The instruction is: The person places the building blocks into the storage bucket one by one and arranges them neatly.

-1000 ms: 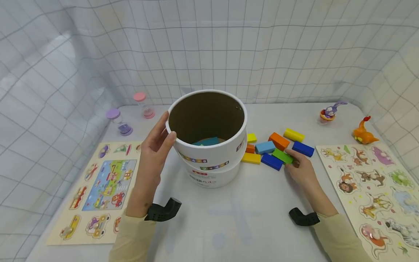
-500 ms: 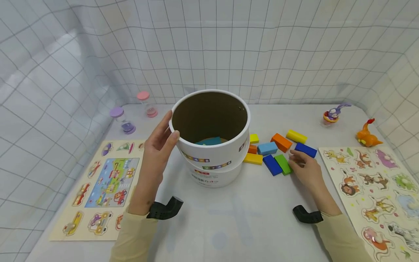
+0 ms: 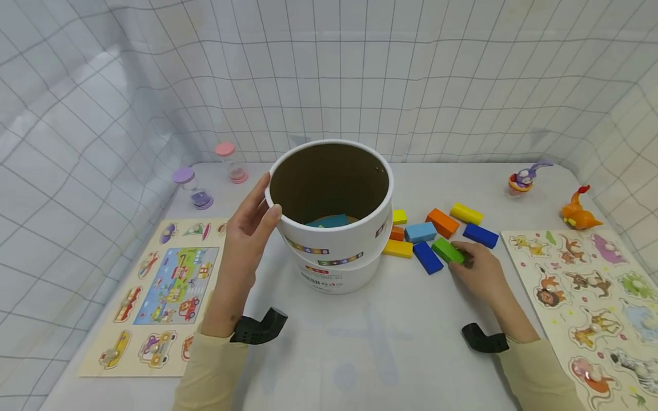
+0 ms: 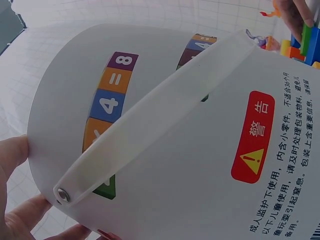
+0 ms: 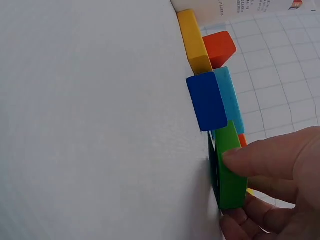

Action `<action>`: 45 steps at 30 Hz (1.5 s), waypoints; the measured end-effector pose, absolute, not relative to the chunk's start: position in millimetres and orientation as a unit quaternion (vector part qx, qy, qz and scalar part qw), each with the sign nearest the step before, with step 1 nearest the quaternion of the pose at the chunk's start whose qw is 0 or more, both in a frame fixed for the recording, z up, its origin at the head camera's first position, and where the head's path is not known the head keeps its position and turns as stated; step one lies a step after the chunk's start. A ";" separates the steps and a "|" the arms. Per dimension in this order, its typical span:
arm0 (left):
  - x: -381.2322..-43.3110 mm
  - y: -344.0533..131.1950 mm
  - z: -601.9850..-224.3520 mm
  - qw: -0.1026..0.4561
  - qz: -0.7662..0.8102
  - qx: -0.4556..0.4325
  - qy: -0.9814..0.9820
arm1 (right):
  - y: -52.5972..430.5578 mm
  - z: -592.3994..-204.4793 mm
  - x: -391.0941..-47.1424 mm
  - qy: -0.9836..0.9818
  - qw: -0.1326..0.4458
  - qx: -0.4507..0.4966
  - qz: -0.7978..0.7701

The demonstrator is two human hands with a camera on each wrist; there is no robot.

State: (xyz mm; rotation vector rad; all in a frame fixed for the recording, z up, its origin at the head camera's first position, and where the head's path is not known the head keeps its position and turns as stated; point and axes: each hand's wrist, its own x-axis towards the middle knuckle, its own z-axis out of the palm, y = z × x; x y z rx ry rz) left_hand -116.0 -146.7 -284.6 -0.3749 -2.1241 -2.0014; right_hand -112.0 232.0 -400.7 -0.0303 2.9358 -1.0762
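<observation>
A white bucket (image 3: 334,240) printed with sums stands mid-table, with light-blue pieces (image 3: 331,221) at its bottom. My left hand (image 3: 247,234) holds its left side, fingers and thumb spread round the wall at the rim. In the left wrist view the bucket's pale strap handle (image 4: 155,117) hangs across the outer wall. With my right hand (image 3: 479,273) I pinch a green block (image 3: 447,250) between thumb and fingers; in the right wrist view the thumb lies on its near face. A dark-blue block (image 3: 428,258) and a light-blue block (image 3: 420,232) lie just left of it.
Orange (image 3: 442,223), yellow (image 3: 466,213) and blue (image 3: 480,234) blocks lie around the right hand. An animal puzzle board (image 3: 560,302) is at right, a vehicle puzzle board (image 3: 120,362) at left. Two small hourglasses (image 3: 192,188) and two toy figures (image 3: 578,214) stand farther back.
My right hand came off the green block, which turned on the table beside the dark-blue one, then took it again and angled it. The left hand keeps its place on the bucket.
</observation>
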 end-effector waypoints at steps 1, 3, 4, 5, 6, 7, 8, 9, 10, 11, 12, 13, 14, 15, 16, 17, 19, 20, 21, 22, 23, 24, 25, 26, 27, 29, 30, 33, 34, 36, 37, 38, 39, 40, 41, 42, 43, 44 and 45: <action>-115.6 -146.9 -284.3 0.099 -0.677 -0.127 -0.718 | 233.4 -399.2 -111.8 0.933 0.015 -0.005 -0.358; -115.3 -147.0 -283.9 0.100 -0.678 -0.129 -0.716 | 237.1 -394.6 -111.5 0.921 0.036 0.011 -0.388; -115.3 -147.0 -283.9 0.100 -0.679 -0.130 -0.716 | 238.7 -390.7 -111.2 0.911 0.048 0.018 -0.410; -115.2 -147.1 -284.0 0.101 -0.680 -0.131 -0.715 | 239.9 -385.4 -110.8 0.896 0.060 0.025 -0.439; -115.4 -147.1 -284.1 0.101 -0.680 -0.133 -0.714 | 240.2 -378.4 -110.0 0.881 0.070 0.033 -0.467; -115.6 -147.1 -284.4 0.102 -0.681 -0.133 -0.713 | 239.9 -370.9 -109.6 0.867 0.071 0.033 -0.493; -115.6 -147.1 -284.5 0.103 -0.680 -0.134 -0.714 | 238.3 -362.3 -109.5 0.847 0.067 0.028 -0.527; -115.9 -147.3 -284.8 0.103 -0.680 -0.135 -0.714 | 235.2 -352.0 -109.4 0.827 0.062 0.021 -0.558; -116.2 -147.3 -285.0 0.104 -0.679 -0.134 -0.714 | 230.3 -340.3 -109.9 0.805 0.053 0.012 -0.591; -116.4 -147.2 -285.3 0.105 -0.679 -0.134 -0.714 | 224.6 -328.0 -110.7 0.782 0.042 0.002 -0.622; -116.7 -147.0 -285.4 0.104 -0.679 -0.133 -0.714 | 217.9 -315.2 -111.7 0.761 0.028 -0.015 -0.648; -116.8 -147.1 -285.8 0.103 -0.680 -0.133 -0.713 | 210.8 -302.5 -113.4 0.739 0.017 -0.036 -0.673; -116.7 -147.0 -286.1 0.101 -0.682 -0.134 -0.712 | 202.8 -289.5 -115.0 0.717 0.007 -0.057 -0.694; -117.0 -147.0 -286.6 0.099 -0.684 -0.135 -0.710 | 194.2 -276.9 -117.2 0.704 0.002 -0.076 -0.706; -117.2 -147.0 -287.0 0.098 -0.684 -0.133 -0.710 | 185.2 -265.3 -120.0 0.692 -0.001 -0.096 -0.716; -117.1 -147.1 -287.5 0.096 -0.685 -0.133 -0.710 | 176.6 -254.8 -123.0 0.688 0.001 -0.115 -0.716; -117.0 -147.4 -288.4 0.093 -0.685 -0.131 -0.711 | 158.6 -238.6 -130.2 0.700 0.013 -0.144 -0.700; -116.9 -147.4 -288.6 0.094 -0.683 -0.129 -0.712 | 149.5 -232.9 -134.6 0.709 0.019 -0.155 -0.687; -116.8 -147.6 -288.8 0.094 -0.682 -0.127 -0.714 | 140.5 -228.8 -139.2 0.724 0.024 -0.161 -0.671; -116.6 -147.6 -288.8 0.095 -0.681 -0.125 -0.715 | 131.7 -226.2 -143.9 0.740 0.025 -0.166 -0.651; -116.4 -147.6 -288.6 0.095 -0.681 -0.125 -0.715 | 123.5 -224.6 -148.7 0.755 0.023 -0.172 -0.632; -116.2 -147.6 -288.4 0.095 -0.681 -0.124 -0.716 | 115.8 -223.9 -153.6 0.767 0.019 -0.177 -0.616; -116.2 -147.6 -288.1 0.096 -0.680 -0.124 -0.716 | 109.0 -223.5 -158.3 0.783 0.013 -0.182 -0.595; -116.1 -147.5 -287.7 0.097 -0.680 -0.125 -0.716 | 102.9 -223.0 -162.7 0.803 0.004 -0.188 -0.566; -116.1 -147.6 -287.2 0.097 -0.680 -0.126 -0.716 | 97.7 -222.5 -166.7 0.824 -0.003 -0.193 -0.532; -116.1 -147.8 -286.7 0.098 -0.679 -0.126 -0.717 | 90.2 -221.2 -174.4 0.858 -0.008 -0.215 -0.467; -116.2 -148.1 -286.7 0.098 -0.678 -0.125 -0.718 | 87.5 -220.4 -177.5 0.873 -0.008 -0.227 -0.432; -116.7 -148.8 -286.6 0.099 -0.677 -0.126 -0.718 | 82.7 -216.8 -185.6 0.900 0.007 -0.260 -0.348; -116.8 -148.9 -286.6 0.100 -0.677 -0.126 -0.718 | 81.7 -215.7 -188.0 0.904 0.013 -0.270 -0.332; -117.1 -149.2 -286.6 0.100 -0.677 -0.129 -0.717 | 80.5 -214.7 -191.0 0.906 0.021 -0.279 -0.318; -117.1 -149.2 -286.6 0.100 -0.678 -0.131 -0.716 | 80.5 -215.1 -192.0 0.903 0.019 -0.281 -0.324; -117.2 -149.3 -286.7 0.100 -0.678 -0.131 -0.716 | 80.9 -216.2 -192.1 0.899 0.014 -0.280 -0.337; -117.3 -149.3 -286.9 0.100 -0.678 -0.131 -0.716 | 82.1 -217.5 -191.3 0.892 0.005 -0.276 -0.357; -117.4 -149.4 -287.1 0.100 -0.679 -0.131 -0.716 | 84.5 -219.2 -189.8 0.881 -0.007 -0.272 -0.387; -117.5 -149.4 -287.3 0.101 -0.679 -0.131 -0.715 | 88.0 -221.3 -187.2 0.866 -0.020 -0.265 -0.425; -117.7 -149.4 -287.5 0.101 -0.680 -0.132 -0.715 | 92.6 -223.7 -183.6 0.848 -0.035 -0.255 -0.463; -117.9 -149.3 -287.7 0.100 -0.681 -0.133 -0.713 | 98.6 -226.6 -179.4 0.832 -0.053 -0.242 -0.497; -118.5 -149.0 -287.9 0.099 -0.681 -0.133 -0.714 | 105.6 -230.5 -174.5 0.814 -0.071 -0.229 -0.529; -118.9 -148.8 -287.9 0.099 -0.681 -0.134 -0.713 | 113.4 -235.1 -169.0 0.799 -0.087 -0.213 -0.555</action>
